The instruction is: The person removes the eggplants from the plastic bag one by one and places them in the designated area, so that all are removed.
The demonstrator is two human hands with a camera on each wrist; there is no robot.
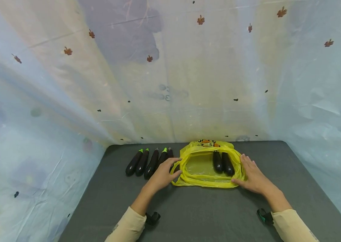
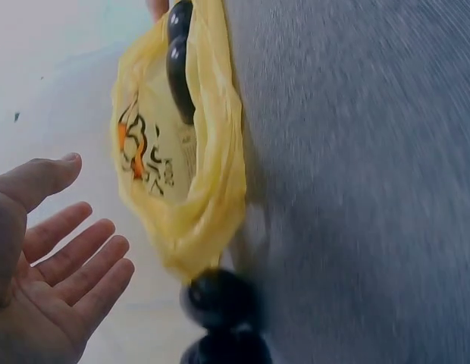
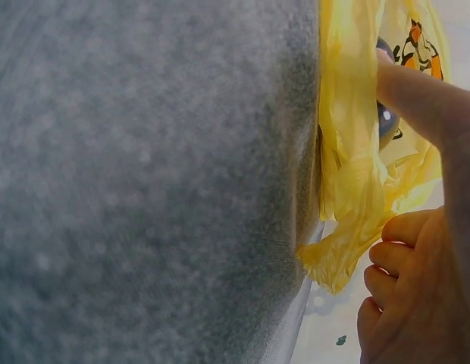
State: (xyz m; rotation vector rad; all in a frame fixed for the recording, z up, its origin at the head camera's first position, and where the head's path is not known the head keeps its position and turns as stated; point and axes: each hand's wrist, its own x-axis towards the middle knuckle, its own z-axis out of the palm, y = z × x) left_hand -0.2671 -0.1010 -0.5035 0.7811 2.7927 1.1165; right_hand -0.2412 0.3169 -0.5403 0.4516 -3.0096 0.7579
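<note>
A yellow plastic bag [image 1: 209,183] lies with its mouth spread wide on the dark table. Inside, toward its right end, are two dark eggplants [image 1: 228,164] side by side. My left hand [image 1: 162,173] is at the bag's left end, its thumb and fingers spread with nothing between them; the left wrist view shows its palm [image 2: 49,303] beside the bag. At the opposite end my right hand [image 1: 256,178] rests against the bag, fingers extended along its side. In the right wrist view its thumb [image 3: 417,95] reaches over the front rim, overlapping an eggplant.
Several more eggplants [image 1: 141,163] lie in a row on the table left of the bag, the nearest partly behind my left hand. Plastic sheeting [image 1: 170,84] with leaf prints hangs behind and beside the grey table [image 1: 200,215]. Black wrist straps [image 1: 152,218] hang at both sleeves.
</note>
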